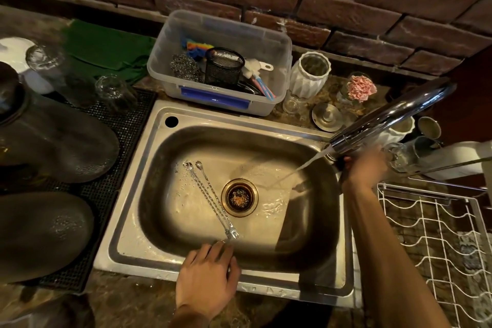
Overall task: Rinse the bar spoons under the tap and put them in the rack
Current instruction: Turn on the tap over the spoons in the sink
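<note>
**Spoons lying in the sink, water running, nothing picked up yet**

The spoons, two of them, lie side by side on the sink floor, their forked ends just beyond my left hand's fingertips and their bowls pointing away from it. My left hand rests on the near rim with fingers relaxed and spread, holding nothing. My right hand is up under the tap, apparently at its handle; it is blurred, so I cannot tell whether it grips anything. The stream falls slantwise into the basin between that hand and the drain, well short of the spoons. The rack sits just beside my right forearm, on the side away from the sink.

As I judge it, the pick-up is the next step, and that is where trouble lies. The spoons are thin, wet and flat on smooth steel, so my fingers may slide off or lift only one. They touch each other, so moving one will likely shift the other toward the drain. The rack's wires are widely spaced; a slim spoon laid carelessly could drop straight through onto the bench. The slanted stream could splash past the rim when a bowl meets it.
</note>
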A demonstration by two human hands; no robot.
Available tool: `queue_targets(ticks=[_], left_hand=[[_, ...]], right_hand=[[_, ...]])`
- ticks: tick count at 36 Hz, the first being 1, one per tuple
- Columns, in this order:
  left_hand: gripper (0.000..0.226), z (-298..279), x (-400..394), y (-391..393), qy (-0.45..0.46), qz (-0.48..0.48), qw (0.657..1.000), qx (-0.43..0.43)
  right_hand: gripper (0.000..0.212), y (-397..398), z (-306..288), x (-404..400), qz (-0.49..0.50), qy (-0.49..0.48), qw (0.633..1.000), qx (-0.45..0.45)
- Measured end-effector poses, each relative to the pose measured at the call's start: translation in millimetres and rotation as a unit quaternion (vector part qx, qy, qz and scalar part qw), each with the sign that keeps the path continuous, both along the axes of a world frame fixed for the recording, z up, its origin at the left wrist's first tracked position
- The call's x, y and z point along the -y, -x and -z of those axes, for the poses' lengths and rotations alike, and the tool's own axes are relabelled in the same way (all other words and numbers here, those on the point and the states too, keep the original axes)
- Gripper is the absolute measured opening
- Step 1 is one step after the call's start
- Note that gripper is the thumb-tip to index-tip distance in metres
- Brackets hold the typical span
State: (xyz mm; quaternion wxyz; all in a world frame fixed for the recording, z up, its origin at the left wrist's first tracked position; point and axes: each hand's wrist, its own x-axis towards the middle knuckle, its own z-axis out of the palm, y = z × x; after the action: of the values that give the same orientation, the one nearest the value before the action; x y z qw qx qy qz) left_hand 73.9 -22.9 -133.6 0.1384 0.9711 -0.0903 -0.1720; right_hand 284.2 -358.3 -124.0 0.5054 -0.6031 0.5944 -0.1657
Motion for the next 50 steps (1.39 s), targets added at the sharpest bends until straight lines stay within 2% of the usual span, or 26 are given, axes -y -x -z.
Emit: queue_targets(ticks=[9,26,32,40,43,47,50], left_hand=[[0.038,2.2,-0.2,0.6,0.006,-0.001,1.000,0.002],[0.035,-6.8,1.7,-1.4,-0.004,0.002,1.000,-0.001],[0.034,-9.7,2.6,-2.4,-0.014,0.002,1.000,-0.012],[0.032,-3.7,2.6,-0.3,-0.001,-0.007,1.000,0.010],[0.033,-6.4,1.6,-0.7,0.006,-0.008,1.000,0.003],[0.043,-5.9,-0.5,-0.2,0.009,-0.029,0.999,-0.017],[0.058,-5.3,-0.7,-1.1,0.006,-0.029,0.999,-0.034]], right_hand=[[0.077,-1.4,1.0,0.3,-0.002,0.016,1.000,-0.012],[0.072,-0.3,6.6,-3.6,-0.005,0.039,0.999,0.001],[0.058,0.4,8.4,-8.7,-0.007,0.005,0.998,0.058],[0.013,29.6,-11.5,-36.2,-0.005,-0.058,0.976,0.211],[0.007,60.4,-28.9,-56.1,-0.067,-0.041,0.973,0.219],[0.022,106.0,-43.4,-91.1,-0.198,-0.073,0.955,0.211],[0.022,131.7,-42.2,-114.2,-0.297,-0.058,0.939,0.163]])
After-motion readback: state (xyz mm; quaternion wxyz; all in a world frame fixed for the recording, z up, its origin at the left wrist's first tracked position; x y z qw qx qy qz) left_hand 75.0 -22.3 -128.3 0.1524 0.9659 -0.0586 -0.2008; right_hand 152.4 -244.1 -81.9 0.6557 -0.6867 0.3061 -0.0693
